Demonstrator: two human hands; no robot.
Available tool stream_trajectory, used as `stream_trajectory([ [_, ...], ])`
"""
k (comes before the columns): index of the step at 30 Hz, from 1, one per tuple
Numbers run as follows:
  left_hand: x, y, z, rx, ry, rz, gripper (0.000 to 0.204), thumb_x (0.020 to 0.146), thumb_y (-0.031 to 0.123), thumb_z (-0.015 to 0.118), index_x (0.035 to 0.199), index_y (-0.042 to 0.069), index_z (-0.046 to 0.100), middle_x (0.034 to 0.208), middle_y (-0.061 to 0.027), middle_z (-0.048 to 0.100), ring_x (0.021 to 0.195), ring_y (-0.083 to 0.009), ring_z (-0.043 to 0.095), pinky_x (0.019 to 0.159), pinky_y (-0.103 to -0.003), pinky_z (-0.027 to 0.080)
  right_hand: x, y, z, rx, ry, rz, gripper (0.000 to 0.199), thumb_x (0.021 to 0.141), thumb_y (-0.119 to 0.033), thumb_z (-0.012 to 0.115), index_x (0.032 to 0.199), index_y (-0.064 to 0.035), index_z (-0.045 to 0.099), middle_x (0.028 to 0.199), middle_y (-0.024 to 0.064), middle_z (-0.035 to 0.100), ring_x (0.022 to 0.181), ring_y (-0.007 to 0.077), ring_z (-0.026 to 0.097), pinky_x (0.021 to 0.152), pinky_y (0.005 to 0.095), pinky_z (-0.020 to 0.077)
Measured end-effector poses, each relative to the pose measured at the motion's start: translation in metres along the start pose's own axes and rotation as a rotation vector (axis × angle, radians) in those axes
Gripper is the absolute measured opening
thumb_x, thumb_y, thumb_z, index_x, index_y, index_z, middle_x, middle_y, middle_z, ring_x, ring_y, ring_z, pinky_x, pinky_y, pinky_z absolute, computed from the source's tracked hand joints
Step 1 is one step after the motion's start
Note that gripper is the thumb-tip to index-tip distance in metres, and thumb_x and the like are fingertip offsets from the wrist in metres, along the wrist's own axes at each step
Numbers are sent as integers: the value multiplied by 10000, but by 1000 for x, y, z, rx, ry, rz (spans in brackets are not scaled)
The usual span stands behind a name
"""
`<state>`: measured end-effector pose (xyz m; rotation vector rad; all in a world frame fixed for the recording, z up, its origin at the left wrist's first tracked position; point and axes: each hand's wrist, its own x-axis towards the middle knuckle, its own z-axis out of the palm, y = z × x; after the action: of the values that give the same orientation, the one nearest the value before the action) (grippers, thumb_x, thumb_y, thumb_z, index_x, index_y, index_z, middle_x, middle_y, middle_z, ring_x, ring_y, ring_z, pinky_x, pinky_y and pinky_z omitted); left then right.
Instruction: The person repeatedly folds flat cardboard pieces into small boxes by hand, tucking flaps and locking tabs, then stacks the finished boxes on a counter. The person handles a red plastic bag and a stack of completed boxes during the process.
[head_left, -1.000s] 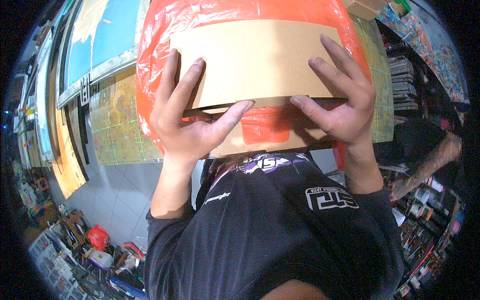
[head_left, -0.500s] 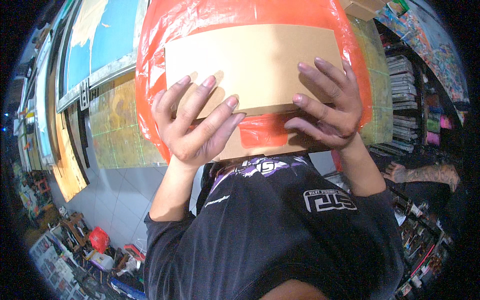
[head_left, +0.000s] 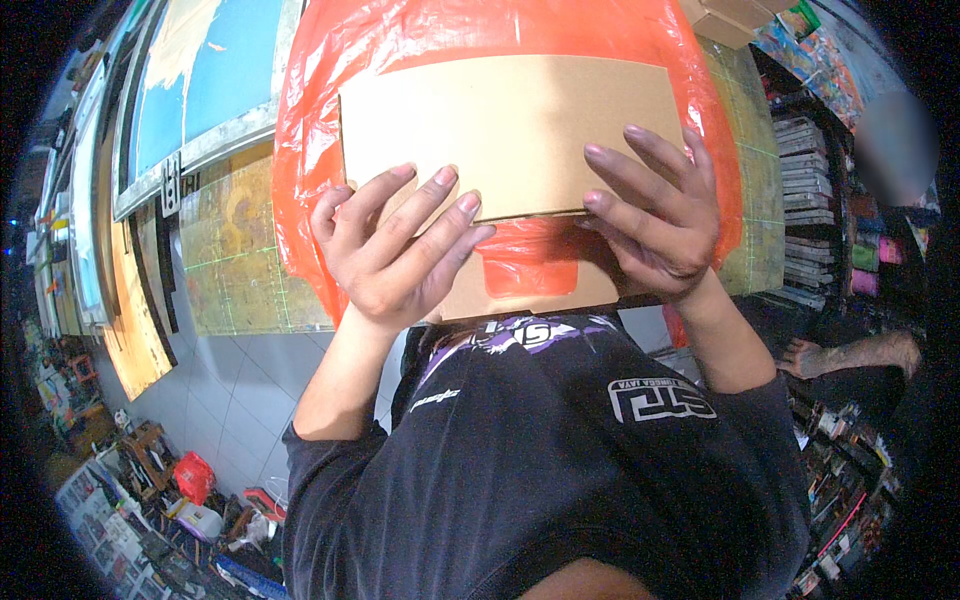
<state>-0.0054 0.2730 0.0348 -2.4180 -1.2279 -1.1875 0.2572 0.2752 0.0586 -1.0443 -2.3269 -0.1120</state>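
A plain brown cardboard box (head_left: 510, 130) lies before me, its broad flat panel facing up. Beneath it spreads a shiny red plastic bag (head_left: 430, 30). My left hand (head_left: 395, 245) is at the box's near left side, fingers bent over the top panel and the thumb in front of the near edge. At the near right, my right hand (head_left: 660, 215) has its fingers over the panel; the thumb is mostly hidden by the near edge. Between my hands, nearer my body, a lower strip of cardboard (head_left: 465, 290) shows with red plastic (head_left: 530, 270) over it.
The worktable (head_left: 235, 240) has a worn wooden top with green lines. Framed screens (head_left: 200, 110) lean at the left; another carton (head_left: 725, 20) sits far right. Beyond the right side are stacked frames (head_left: 805, 180) and another person's hand (head_left: 800, 358). Clutter (head_left: 200, 500) covers the lower left.
The box has shifted and turned slightly. My left fingers have moved a little right, and my right thumb has gone behind the near edge. The other person's arm has straightened out.
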Motion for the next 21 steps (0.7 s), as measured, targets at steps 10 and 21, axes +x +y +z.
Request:
stream_trajectory([
  [10, 1, 37, 0, 23, -150, -106, 244, 767, 186, 670, 1010, 172, 678, 1122, -1, 635, 1118, -202, 551, 1045, -423, 217, 8, -38, -3, -105, -156, 187, 553, 662, -291, 735, 1188, -224, 577, 1390, 66, 419, 1251, 286, 393, 1024, 531, 224],
  [21, -15, -15, -25, -490, 21, -525, 986, 576, 304, 837, 1354, -34, 333, 1379, -224, 371, 1294, -347, 345, 1062, -435, 280, 6, 71, -22, 500, -331, 86, 1071, 445, -252, 837, 1395, -187, 346, 1457, 222, 177, 1333, 401, 225, 1082, 475, 232],
])
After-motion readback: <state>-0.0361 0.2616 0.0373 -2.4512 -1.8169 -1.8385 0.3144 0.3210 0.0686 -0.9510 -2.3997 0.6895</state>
